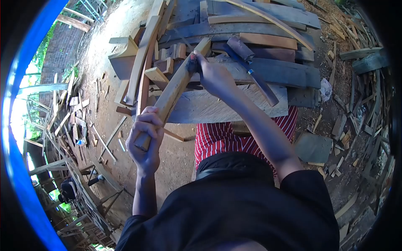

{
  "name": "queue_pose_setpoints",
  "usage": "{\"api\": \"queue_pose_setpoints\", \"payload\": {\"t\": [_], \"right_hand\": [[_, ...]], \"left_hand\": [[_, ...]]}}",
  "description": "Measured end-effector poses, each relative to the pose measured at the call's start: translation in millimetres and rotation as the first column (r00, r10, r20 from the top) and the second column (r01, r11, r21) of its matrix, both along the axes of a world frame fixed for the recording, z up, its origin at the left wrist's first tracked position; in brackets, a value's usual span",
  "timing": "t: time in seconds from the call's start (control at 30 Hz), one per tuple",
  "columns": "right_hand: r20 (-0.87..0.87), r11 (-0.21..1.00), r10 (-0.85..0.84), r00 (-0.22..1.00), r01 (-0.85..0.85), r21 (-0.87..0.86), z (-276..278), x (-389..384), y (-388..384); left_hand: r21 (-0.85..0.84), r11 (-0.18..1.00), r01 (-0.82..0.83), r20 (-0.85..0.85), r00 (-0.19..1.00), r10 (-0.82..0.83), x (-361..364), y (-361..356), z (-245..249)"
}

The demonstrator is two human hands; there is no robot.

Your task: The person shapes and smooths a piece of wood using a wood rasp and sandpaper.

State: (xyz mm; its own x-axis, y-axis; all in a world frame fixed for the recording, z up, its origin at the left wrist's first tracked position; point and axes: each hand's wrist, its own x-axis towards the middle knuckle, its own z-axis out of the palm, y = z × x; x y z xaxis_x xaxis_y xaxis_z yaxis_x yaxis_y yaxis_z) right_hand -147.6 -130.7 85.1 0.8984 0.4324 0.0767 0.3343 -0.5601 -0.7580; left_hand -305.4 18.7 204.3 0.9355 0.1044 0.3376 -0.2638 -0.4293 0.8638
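Head camera, looking down past a black-shirted chest and a red-and-white striped cloth (217, 140) at the lap. A long, pale, square-edged wooden slat (176, 85) runs diagonally from lower left up to the right. Its far end rests on a broad, grey, weathered plank (226, 109) that lies across a stack of dark curved boards (276, 69).

The left hand (145, 140) is clenched around the near end of the slat, which it holds out over bare dirt. The right hand (214, 76) is closed on a small dark pad (192, 63), pressing it against the slat's upper part. What the pad is made of cannot be told.

Just beside the right forearm lies a long dark tool with a brown wooden handle and a blue band (251, 73), pointing toward the plank's near edge. Loose offcuts of wood (75, 121) are scattered on the ground to the left and right.

Risks, as a judgement: only one hand and the plank's edge seem to support the slat, so a hard push from the right hand could make it pivot or slide off. Bare fingers on rough wood invite splinters. A sweep of the right arm could knock the tool toward the lap.
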Motion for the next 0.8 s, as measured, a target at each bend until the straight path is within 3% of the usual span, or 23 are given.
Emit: {"api": "queue_pose_setpoints", "payload": {"t": [0.1,0.17,0.2,0.3,0.37,0.4,0.5,0.57,0.6,0.67,0.8], "right_hand": [[0.037,0.999,-0.036,0.999,0.037,-0.014,5,0,-1],[-0.188,0.991,0.091,0.978,-0.107,-0.078,44,-47,-17],[-0.204,0.989,0.102,0.974,-0.121,-0.08,52,-58,-21],[-0.199,0.98,0.155,0.968,-0.176,-0.094,48,-62,-24],[-0.026,0.997,0.013,1.0,-0.015,-0.075,7,-16,-7],[-0.016,0.997,0.01,1.0,-0.011,-0.071,-6,-1,-2],[0.117,0.995,-0.067,0.991,0.076,-0.07,-8,12,2],[-0.14,0.986,0.092,0.986,-0.109,-0.122,28,-34,-15],[-0.152,0.984,0.102,0.983,-0.122,-0.127,36,-53,-21],[0.006,0.987,0.145,0.989,-0.144,-0.077,45,-81,-30],[-0.037,0.997,0.04,0.999,-0.042,-0.07,-6,-9,-8]], "left_hand": [[-0.008,1.0,-0.01,0.01,1.0,0.01,0,2,1],[-0.011,0.999,-0.03,-0.005,1.0,0.03,0,1,-1],[-0.014,1.0,-0.028,-0.003,1.0,0.028,0,-1,2],[-0.029,0.999,-0.016,-0.002,1.0,0.015,-1,-4,2],[0.041,0.999,0.03,-0.005,1.0,-0.03,0,-5,3],[0.046,0.998,0.032,0.005,0.999,-0.033,0,-7,3],[0.006,1.0,0.02,0.012,1.0,-0.02,2,-5,3],[-0.036,0.999,-0.023,0.018,1.0,0.024,2,0,0],[-0.053,0.998,-0.032,0.025,0.999,0.034,3,1,0],[-0.064,0.997,-0.044,0.015,0.999,0.045,4,2,1],[-0.017,1.0,-0.011,0.02,1.0,0.011,3,-9,4]]}}
